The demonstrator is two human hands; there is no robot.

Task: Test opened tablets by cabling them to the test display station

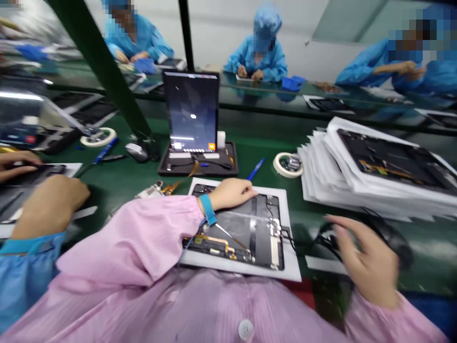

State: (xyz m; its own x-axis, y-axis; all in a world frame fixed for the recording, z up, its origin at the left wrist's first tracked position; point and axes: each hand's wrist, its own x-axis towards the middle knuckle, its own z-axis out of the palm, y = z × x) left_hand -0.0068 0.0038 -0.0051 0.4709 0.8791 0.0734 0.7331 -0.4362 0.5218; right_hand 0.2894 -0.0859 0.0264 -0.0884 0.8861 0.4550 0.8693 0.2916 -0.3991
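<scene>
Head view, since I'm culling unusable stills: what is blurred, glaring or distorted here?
In the head view the right hand and the dark object under it are motion-smeared; the left hand and opened tablet read fairly sharp; also in the head view, a bright spot glares on the upright screen.

Our sleeve (150, 238) is pale pink with fine stripes, our wrist strap (208, 209) bright blue. We see the opened tablet (262, 238) black with a gold-orange flex cable (210, 237), lying on a white sheet (291, 271). The bench (271, 138) is dark green, the pen (255, 169) blue, the tape roll (287, 165) cream-white, a neighbour's sleeve (21, 281) sky blue.
</scene>
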